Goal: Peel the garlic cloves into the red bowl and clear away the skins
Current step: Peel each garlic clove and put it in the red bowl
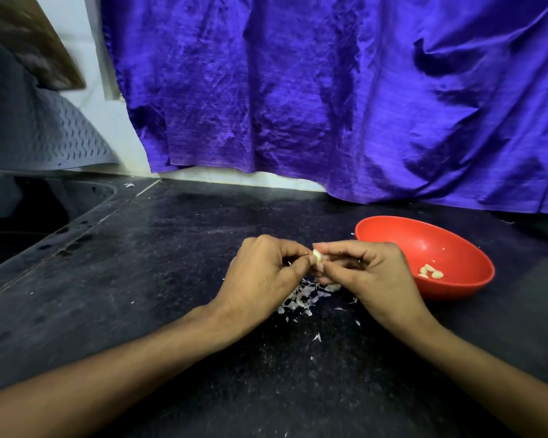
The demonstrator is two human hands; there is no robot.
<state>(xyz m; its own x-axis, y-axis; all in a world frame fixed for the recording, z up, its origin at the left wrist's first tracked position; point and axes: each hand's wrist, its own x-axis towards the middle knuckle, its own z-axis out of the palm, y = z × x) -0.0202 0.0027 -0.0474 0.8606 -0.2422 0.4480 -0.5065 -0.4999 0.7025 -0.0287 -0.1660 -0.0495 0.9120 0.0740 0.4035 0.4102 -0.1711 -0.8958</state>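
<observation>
A pale garlic clove point(317, 257) is pinched between the fingertips of both hands above the black counter. My left hand point(260, 276) holds it from the left with curled fingers; my right hand point(370, 273) pinches it from the right. Directly below the hands lies a heap of white garlic skins point(301, 300), with loose flakes scattered toward me. The red bowl point(393, 229) stands just right of my right hand and holds several peeled cloves point(431, 271) on its floor.
A black stone counter point(171, 248) runs under everything. A dark sink point(29, 222) is set in at the far left. Purple cloth point(329, 90) hangs along the back wall. A grey ribbed mat point(38, 131) leans at the back left.
</observation>
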